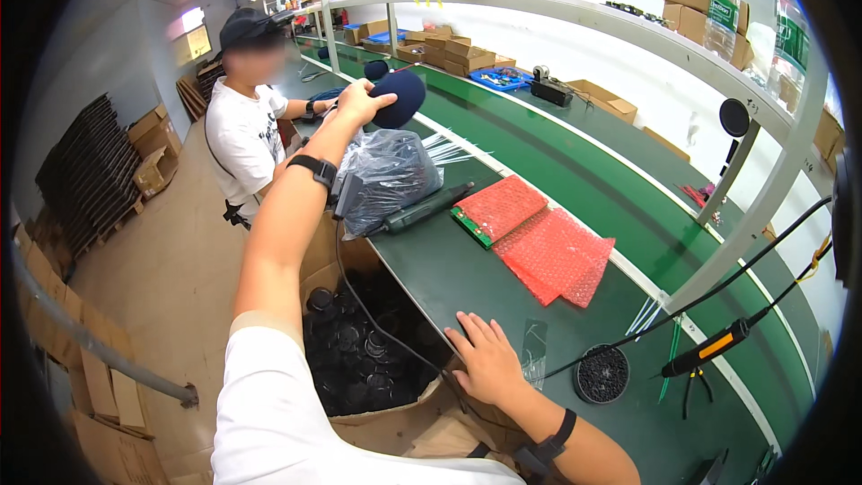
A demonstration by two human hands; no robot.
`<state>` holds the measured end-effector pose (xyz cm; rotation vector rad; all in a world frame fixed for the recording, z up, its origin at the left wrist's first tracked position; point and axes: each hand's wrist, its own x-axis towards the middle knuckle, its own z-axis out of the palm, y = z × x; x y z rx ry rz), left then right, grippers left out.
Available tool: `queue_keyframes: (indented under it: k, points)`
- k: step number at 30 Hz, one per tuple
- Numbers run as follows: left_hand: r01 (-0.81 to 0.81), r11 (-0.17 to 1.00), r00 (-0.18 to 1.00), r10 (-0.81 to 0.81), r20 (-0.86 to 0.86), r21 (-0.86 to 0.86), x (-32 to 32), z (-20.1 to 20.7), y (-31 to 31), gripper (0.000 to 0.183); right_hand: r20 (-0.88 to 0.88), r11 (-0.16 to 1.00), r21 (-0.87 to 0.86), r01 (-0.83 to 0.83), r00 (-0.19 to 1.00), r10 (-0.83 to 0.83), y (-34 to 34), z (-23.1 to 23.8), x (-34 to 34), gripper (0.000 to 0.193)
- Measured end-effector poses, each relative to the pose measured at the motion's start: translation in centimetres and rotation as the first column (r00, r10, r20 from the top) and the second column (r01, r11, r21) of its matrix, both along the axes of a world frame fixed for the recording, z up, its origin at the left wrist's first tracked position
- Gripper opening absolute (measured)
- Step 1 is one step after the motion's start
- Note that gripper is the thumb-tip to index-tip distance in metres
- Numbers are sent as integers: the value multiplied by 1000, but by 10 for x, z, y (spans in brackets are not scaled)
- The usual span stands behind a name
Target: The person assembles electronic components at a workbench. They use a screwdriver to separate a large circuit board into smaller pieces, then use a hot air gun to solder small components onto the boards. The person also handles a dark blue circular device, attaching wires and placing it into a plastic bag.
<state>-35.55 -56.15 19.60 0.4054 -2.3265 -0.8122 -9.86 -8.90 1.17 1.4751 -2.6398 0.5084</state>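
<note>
My left arm reaches far forward, and my left hand (359,104) is closed on the near edge of a dark navy, rounded object (401,95) held at the conveyor's edge. Its exact kind I cannot make out. Just below it, a clear plastic bag (391,171) lies on the bench, its contents unclear. My right hand (492,365) rests flat on the green bench top (431,260) near its front edge, fingers spread, holding nothing. To its right are a clear plastic strip (533,350) and a round tub of small black pieces (602,374).
Red bubble-wrap pouches (552,242) with a green circuit board (471,227) lie mid-bench, beside a dark green power screwdriver (426,207). A carton of black round parts (368,341) stands below. A corded screwdriver (709,348) hangs right. Another person (247,117) works at the left.
</note>
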Motion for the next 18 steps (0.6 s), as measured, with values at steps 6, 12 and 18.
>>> queue_keyframes:
  k: [6, 12, 18]
  points:
    - [-75, 996, 997, 75, -6, -41, -54, -31, -43, 67, 36, 999, -32, 4, 999, -3, -1, 0, -7, 64]
    - [-198, 924, 964, 244, 106, -328, -66, -45, -30, 70, 82, 999, -30, 21, 996, -19, -4, 1, -12, 60]
    - [-104, 792, 894, 339, 293, -601, -84, -66, -26, 63, 119, 1000, -8, 25, 993, -24, -7, 5, -15, 59]
